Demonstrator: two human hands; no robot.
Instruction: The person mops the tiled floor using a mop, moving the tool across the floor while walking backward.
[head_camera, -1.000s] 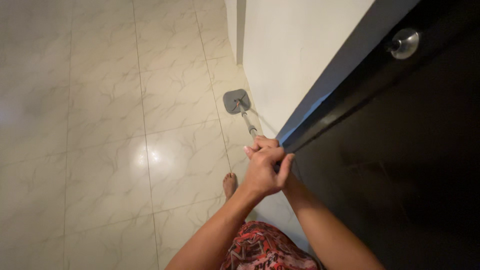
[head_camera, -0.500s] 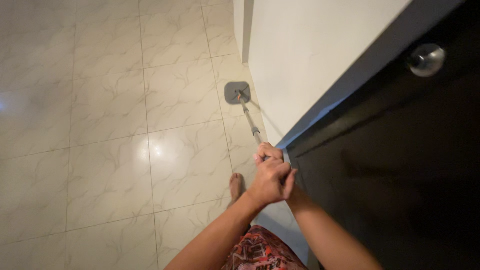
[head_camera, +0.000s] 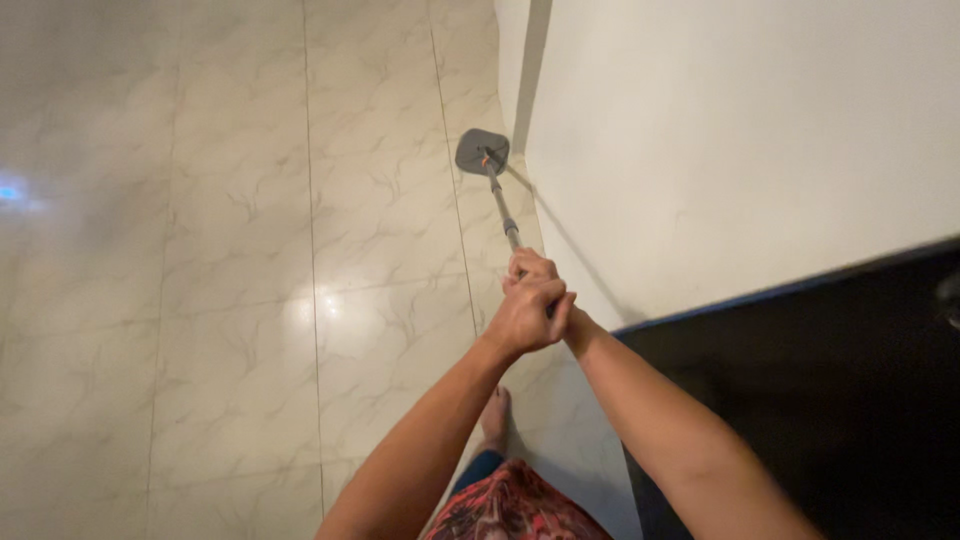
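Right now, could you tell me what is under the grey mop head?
The mop head lies flat on pale marble floor tiles beside the white wall. The tile patch directly beneath it is covered.

Mop head (head_camera: 482, 151) on floor (head_camera: 230, 250) — wall (head_camera: 720, 150) just right.

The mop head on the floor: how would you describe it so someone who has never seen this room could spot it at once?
Follow the white wall down to where it meets the pale marble-look floor tiles. Close to its base lies the mop head, at the end of the thin metal pole gripped by the left hand and the right hand. It is the only small, flat, grey pad on the glossy floor.
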